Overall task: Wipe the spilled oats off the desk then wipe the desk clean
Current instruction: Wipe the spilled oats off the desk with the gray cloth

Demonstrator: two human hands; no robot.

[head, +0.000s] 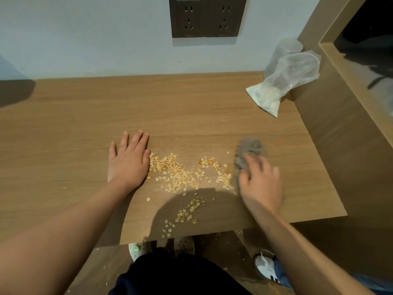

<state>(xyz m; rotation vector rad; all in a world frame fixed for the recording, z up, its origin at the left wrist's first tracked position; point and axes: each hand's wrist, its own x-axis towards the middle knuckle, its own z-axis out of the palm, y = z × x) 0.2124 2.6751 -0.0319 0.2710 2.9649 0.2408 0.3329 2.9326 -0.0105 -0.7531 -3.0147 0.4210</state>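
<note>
Spilled oats [176,171] lie scattered across the middle of the wooden desk [85,116], with a smaller patch [187,213] near the front edge. My left hand [127,160] lies flat on the desk, fingers straight, its right side touching the left end of the oats. My right hand [259,179] presses a grey cloth [248,150] onto the desk just right of the oats; the hand and cloth are blurred. Part of the cloth is hidden under my fingers.
A clear plastic bag [282,81] holding some oats leans on an upturned clear cup [285,50] at the back right, next to a wooden side panel [340,124]. Wall sockets [206,17] sit above the desk. Feet in shoes [265,265] and some oats are on the floor below.
</note>
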